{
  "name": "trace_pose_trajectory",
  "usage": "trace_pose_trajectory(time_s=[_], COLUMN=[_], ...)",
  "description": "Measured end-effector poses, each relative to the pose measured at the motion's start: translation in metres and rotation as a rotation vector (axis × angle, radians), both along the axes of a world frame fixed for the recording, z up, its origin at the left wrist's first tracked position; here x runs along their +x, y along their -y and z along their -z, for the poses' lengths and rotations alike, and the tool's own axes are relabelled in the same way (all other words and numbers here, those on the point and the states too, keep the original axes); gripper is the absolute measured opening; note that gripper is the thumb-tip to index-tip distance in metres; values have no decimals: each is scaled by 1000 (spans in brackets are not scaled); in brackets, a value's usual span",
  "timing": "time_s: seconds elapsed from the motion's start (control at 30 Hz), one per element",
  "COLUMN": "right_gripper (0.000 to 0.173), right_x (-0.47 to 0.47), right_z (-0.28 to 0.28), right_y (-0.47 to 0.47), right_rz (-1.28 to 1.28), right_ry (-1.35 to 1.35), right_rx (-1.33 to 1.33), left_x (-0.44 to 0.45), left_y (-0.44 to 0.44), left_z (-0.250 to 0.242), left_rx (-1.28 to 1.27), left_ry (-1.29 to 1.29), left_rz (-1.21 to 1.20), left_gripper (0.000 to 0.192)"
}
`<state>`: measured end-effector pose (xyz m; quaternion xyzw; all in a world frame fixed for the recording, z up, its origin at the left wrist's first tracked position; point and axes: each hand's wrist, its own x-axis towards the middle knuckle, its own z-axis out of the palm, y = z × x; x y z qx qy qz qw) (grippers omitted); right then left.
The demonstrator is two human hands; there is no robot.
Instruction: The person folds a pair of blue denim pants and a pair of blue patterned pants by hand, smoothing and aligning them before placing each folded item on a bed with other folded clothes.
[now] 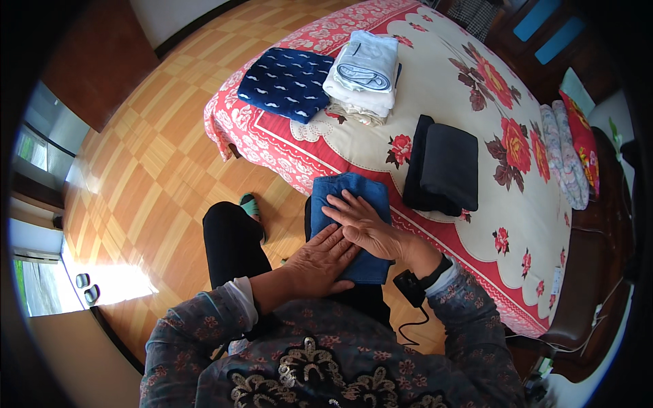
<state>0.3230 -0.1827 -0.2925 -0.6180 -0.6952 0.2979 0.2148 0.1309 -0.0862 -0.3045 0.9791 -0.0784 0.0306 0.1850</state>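
A folded piece of blue denim (371, 270) lies on the person's lap, at the near edge of the bed. My left hand (324, 262) rests flat on its lower middle, fingers extended towards the upper right. Above and to the right, my right hand (365, 224) presses flat on the same denim, its fingers spread towards the upper left. The two hands meet at the middle of the cloth. Neither hand grasps the cloth.
The bed's floral cover (444, 148) bears folded dark clothes (449, 166), a stack of folded light clothes (365, 76) and a navy cloth with a moustache pattern (285, 81). Rolled bedding (563, 153) lies at the right. A cabled black device (408, 286) hangs by the right wrist.
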Motion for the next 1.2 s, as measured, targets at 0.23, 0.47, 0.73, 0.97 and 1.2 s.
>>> trace_pose_trajectory(time_s=[0.23,0.47,0.73,0.97,1.2], right_gripper=[51,58,65,69,78], right_x=[25,27,37,-55,-30], right_z=[45,57,27,64,57], right_y=[-36,-45,17,82,78], right_rz=[-90,9,374,694,803], right_ry=[223,124,273,-264,-1482], right_rx=[163,148,40,154,-216], left_x=[6,30,26,69,109], left_y=[0,18,2,-33,-80], left_z=[11,3,-9,2,10], left_rx=[57,155,-264,40,-484], left_ry=[-8,-61,-39,28,-287], left_rz=[232,503,373,-52,-199], left_gripper=[69,65,56,48,40])
